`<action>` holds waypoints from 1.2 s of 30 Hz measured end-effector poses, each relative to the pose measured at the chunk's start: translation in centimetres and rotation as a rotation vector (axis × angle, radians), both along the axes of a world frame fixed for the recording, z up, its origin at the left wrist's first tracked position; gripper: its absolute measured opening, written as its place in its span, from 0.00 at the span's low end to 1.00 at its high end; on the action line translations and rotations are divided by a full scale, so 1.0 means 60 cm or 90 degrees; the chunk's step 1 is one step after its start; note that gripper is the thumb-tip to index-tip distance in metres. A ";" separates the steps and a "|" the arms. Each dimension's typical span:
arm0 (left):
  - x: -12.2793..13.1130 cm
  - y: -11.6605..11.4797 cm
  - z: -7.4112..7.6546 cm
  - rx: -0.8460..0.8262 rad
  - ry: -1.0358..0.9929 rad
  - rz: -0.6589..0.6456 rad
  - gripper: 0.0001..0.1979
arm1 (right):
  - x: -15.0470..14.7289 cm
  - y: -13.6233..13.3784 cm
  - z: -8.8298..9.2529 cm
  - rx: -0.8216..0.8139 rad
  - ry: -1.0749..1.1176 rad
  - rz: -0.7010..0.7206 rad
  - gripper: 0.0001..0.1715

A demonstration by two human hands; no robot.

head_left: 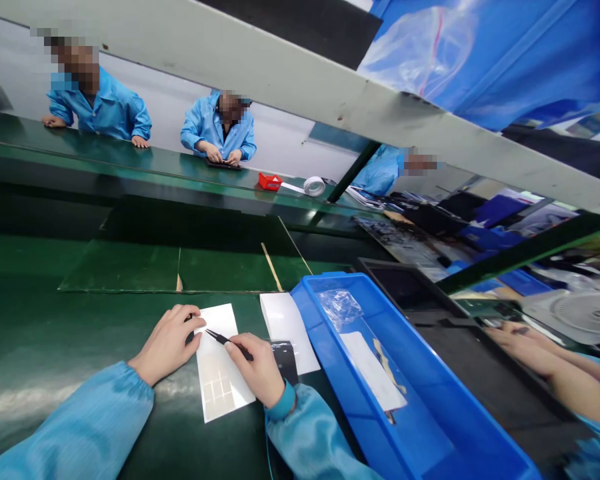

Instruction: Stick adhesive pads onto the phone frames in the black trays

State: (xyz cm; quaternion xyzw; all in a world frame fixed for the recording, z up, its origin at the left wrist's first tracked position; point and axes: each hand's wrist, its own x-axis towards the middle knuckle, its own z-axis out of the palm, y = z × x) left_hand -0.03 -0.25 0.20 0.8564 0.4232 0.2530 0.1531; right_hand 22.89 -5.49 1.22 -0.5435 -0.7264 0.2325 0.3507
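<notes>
Glossy green counter (100, 327), bearing one white sheet (223, 380), long axis running away from the wearer, between the two hands. Right hand (261, 373): closed round black tweezers (229, 341), points directed leftward over the sheet's far half. Left hand (167, 343): nearer those points, fingers curled at the sheet's left edge; whether gripping anything, cannot tell. Blue bin (340, 380): rightward.

On a green bench (105, 327), the left hand (167, 343) is at the edge of a white sheet (225, 390), while the right hand (261, 373) grips black tweezers (219, 338) pointing over it; beside stands a blue bin (425, 427) holding clear plastic (341, 307), and beyond, a person (207, 123) handles a dark flat object (224, 165)
</notes>
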 end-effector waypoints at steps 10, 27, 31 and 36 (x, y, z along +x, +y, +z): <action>-0.002 0.002 0.014 -0.018 0.035 -0.004 0.10 | -0.002 0.002 0.002 -0.004 -0.019 0.012 0.12; -0.001 0.004 0.027 -0.035 0.060 -0.006 0.12 | 0.003 0.001 -0.009 -0.015 -0.012 0.012 0.11; -0.001 0.005 0.025 -0.040 0.063 -0.012 0.11 | 0.003 0.003 -0.009 -0.020 0.000 0.019 0.12; 0.000 0.006 0.022 -0.037 0.051 -0.014 0.09 | 0.003 0.003 -0.006 -0.015 -0.023 0.024 0.11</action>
